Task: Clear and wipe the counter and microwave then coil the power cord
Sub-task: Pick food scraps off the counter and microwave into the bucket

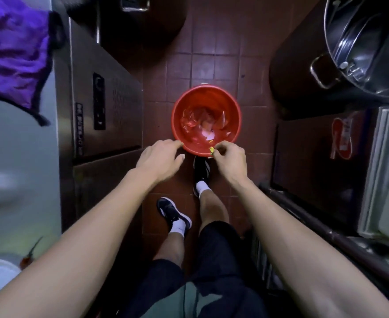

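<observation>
Now I am pinching a small yellow scrap point(211, 149) in my right hand point(229, 160) over the red bucket point(235, 120), while my left hand point(160, 158) is hovering relaxed, fingers spread, beside its rim.

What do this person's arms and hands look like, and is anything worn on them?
Both arms are bare all the way up the frame: no sleeves show. The left hand and right hand wear no gloves, and no watch, rings or bands are visible on the wrists or fingers.

Bare forearms; dark shorts point(214, 267); white socks point(179, 227); black sneakers point(169, 211).
</observation>
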Demonstrator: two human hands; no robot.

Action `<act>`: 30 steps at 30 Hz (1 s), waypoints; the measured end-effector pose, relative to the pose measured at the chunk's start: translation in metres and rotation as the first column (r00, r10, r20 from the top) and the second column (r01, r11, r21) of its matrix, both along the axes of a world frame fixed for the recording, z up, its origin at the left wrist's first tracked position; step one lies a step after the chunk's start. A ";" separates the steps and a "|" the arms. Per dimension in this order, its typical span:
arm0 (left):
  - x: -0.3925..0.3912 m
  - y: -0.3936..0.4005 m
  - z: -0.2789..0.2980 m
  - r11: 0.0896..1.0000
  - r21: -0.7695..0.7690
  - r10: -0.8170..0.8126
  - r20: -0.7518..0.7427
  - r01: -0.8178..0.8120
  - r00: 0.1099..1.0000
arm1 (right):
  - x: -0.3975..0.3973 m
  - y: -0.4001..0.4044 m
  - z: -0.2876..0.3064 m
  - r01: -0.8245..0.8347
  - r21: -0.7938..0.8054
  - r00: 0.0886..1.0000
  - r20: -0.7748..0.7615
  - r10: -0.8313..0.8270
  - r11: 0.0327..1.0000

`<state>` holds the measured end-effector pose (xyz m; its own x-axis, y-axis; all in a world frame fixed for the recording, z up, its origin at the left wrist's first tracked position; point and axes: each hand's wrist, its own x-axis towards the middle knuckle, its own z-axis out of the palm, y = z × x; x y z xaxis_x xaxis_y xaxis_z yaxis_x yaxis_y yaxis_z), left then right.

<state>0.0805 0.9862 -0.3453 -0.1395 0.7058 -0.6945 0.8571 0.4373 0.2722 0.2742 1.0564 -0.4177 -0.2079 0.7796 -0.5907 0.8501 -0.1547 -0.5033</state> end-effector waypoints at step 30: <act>-0.018 0.051 -0.056 0.981 -0.064 0.182 0.003 -0.181 0.983 | -0.033 0.072 -0.080 -0.197 -0.232 0.977 0.039 0.212 0.953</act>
<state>0.0627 1.0372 -0.4011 -0.2552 0.6239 -0.7386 0.7597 0.6020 0.2460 0.2408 1.1280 -0.4973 -0.3056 0.5695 -0.7631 0.9042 -0.0776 -0.4200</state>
